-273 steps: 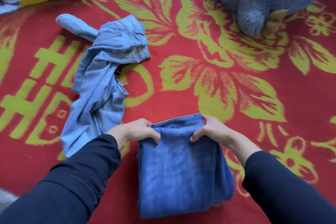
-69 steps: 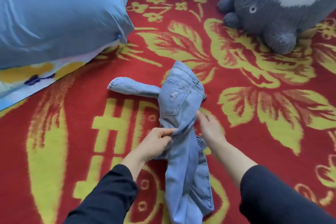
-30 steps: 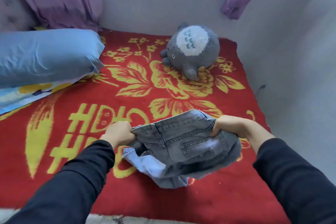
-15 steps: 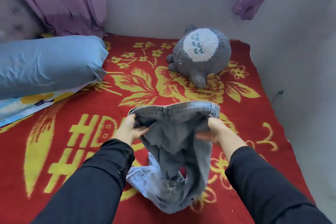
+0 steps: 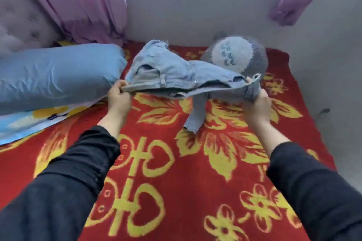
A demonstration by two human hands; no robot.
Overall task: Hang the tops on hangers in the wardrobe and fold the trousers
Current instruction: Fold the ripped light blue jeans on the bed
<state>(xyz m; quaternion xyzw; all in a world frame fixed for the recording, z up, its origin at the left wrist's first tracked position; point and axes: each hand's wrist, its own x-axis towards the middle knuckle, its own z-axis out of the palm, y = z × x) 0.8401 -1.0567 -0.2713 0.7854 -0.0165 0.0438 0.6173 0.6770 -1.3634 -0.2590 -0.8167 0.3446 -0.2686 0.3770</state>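
Jeans (image 5: 176,73) now raised, spread; hands (image 5: 119,97) (image 5: 257,102) wider apart.

The jeans (image 5: 176,72) are pale, washed blue denim, and the blanket (image 5: 176,191) is bright red, patterned with yellow flowers, leaves and characters. At left a plain blue pillow (image 5: 54,76) lies on a light blue sheet (image 5: 35,121) printed yellow and navy; the plush toy (image 5: 235,55) right of centre is grey, its white belly marked with blue crescents. The curtains (image 5: 82,2) along the top are lilac-pink, and the sleeves (image 5: 68,182) are black.

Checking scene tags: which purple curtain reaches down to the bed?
The left curtain, down behind the blue pillow; the right curtain stops up on the wall.
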